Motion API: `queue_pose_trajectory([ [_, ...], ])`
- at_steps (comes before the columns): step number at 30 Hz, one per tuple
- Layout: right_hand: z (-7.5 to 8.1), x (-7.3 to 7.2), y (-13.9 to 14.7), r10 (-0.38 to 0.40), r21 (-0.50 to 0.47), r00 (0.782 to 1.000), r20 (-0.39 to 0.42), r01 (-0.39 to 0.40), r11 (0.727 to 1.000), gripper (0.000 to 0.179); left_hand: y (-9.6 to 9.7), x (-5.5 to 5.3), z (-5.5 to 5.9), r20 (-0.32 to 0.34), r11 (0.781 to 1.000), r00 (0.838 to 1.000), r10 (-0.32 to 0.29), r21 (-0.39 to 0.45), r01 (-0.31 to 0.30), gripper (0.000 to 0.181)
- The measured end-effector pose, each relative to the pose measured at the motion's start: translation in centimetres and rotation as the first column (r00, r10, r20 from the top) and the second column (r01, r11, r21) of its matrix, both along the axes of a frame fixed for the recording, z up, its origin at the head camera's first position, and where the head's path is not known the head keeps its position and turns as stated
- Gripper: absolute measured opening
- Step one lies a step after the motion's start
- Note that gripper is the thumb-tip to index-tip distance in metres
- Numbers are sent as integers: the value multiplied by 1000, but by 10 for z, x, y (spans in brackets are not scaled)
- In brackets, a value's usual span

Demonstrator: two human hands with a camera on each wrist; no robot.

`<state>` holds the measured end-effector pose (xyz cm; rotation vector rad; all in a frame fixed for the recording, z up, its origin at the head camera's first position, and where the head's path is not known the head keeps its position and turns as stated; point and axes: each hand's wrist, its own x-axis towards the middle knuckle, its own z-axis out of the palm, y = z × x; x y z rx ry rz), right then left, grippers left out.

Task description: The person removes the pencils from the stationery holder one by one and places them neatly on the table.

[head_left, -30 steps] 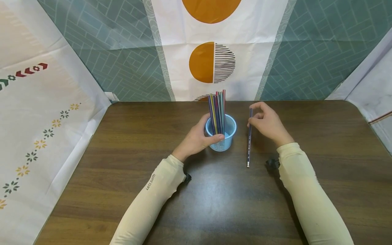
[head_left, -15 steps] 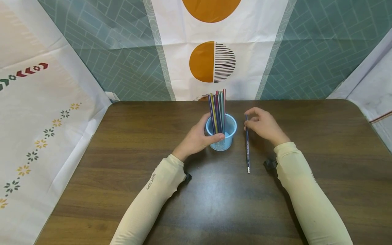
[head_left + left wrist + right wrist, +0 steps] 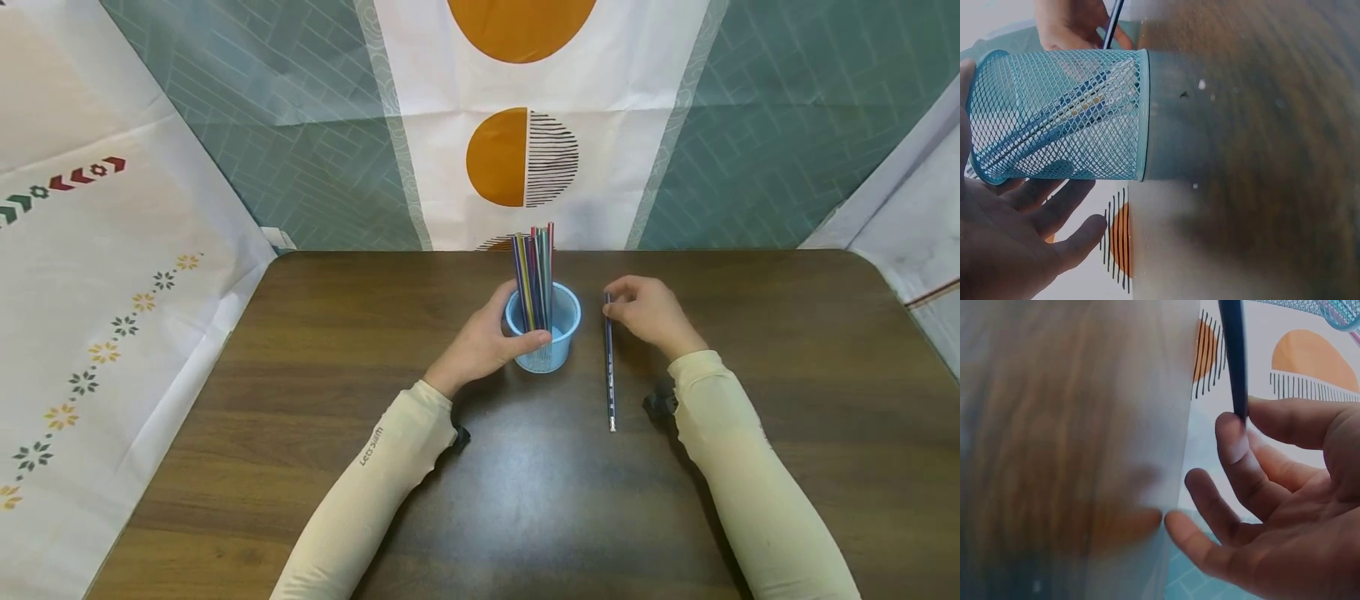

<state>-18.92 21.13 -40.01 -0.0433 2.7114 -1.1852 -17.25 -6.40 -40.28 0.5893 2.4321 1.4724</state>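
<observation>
a brown wooden table fills the lower part of the head view, a patterned backdrop cloth hanging behind its far edge. both forearms, in pale sleeves, reach in over it. compared with a second ago, the right hand and its pencil have shifted toward the person, while the left hand and the cup keep the same place. the left hand holds the light blue mesh cup by its left side, thumb across the near rim. the right hand pinches the pencil between thumb and index finger, close to its far end, its other fingers loose and spread apart. inside the cup a bundle of pencils leans toward the left hand. the pinched pencil lies right of the cup, apart from it, running from the right hand's fingertips toward the person, metal-capped end nearest.
</observation>
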Motion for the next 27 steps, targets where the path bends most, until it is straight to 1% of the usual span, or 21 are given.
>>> queue_pose_trajectory([
  [4, -3, 0, -3, 4, 56, 1000, 15, -5, 998, 35, 0, 2, -2, 6, 1000, 1000, 5, -6, -5, 85],
  [7, -5, 1, -7, 20, 112, 1000, 14, -22, 993, 32, 0, 3, -2, 8, 1000, 1000, 5, -5, -5, 85],
  [11, -4, 1, -13, 55, 186, 998, -22, -49, 981, 26, 0, 4, -1, 8, 1000, 1000, 5, -2, -5, 84],
  [15, 0, 1, -16, 57, 224, 997, -44, -46, 973, 25, 0, 3, 1, 1, 1000, 1000, 2, 0, -2, 85],
  [20, 0, 0, -20, 28, 252, 999, -21, -21, 967, 26, -1, 2, -1, -11, 1000, 1000, -5, -1, 5, 85],
  [27, 2, -5, -25, -42, 276, 999, 28, 32, 961, 27, -1, 3, 0, -8, 1000, 1000, -2, 4, 2, 84],
])
